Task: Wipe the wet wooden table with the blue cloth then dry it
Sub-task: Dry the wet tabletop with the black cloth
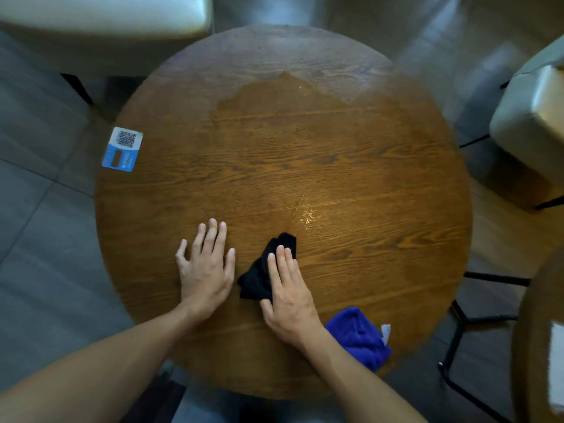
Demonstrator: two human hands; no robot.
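A round wooden table [274, 154] fills the view, with a large wet film over its middle and right and a shiny puddle patch [306, 216] near the centre. My right hand [290, 293] lies flat on a crumpled black cloth [259, 274], pressing it to the tabletop near the front. My left hand [206, 264] rests flat on the wood just left of it, fingers spread, holding nothing. The blue cloth [360, 337] lies bunched by the table's front right edge, beside my right forearm, with a white tag showing.
A blue and white QR-code sticker [122, 149] sits at the table's left edge. Pale cushioned chairs stand at the far left [106, 13] and at the right [531, 123]. Black metal chair legs [457, 331] show at the lower right, over grey floor tiles.
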